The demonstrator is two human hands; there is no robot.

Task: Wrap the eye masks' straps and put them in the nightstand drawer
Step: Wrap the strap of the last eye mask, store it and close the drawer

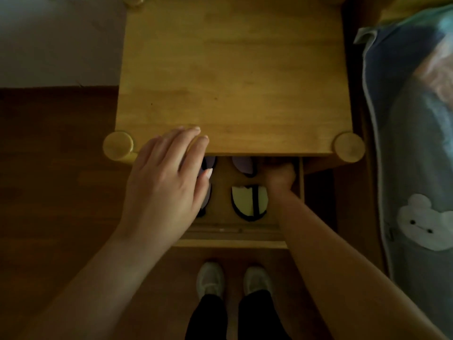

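Observation:
The wooden nightstand (232, 77) has its drawer (235, 238) pulled out toward me. Inside lie folded eye masks: a yellow one with black trim (245, 201) at front centre, a purple one (244, 165) behind it, and dark purple ones (208, 163) at the left, mostly hidden by my left hand. My left hand (166, 182) hovers flat with fingers apart over the drawer's left side, fingertips at the nightstand's front edge. My right hand (280, 176) reaches deep into the drawer's back right corner, fingers curled; what it holds is hidden in shadow.
A bed with a blue blanket (414, 143) bearing a white bear patch lies close on the right. Dark wooden floor (56, 168) spreads at the left. My feet in white shoes (234, 280) stand just in front of the drawer. Round corner posts (118, 146) flank the nightstand top.

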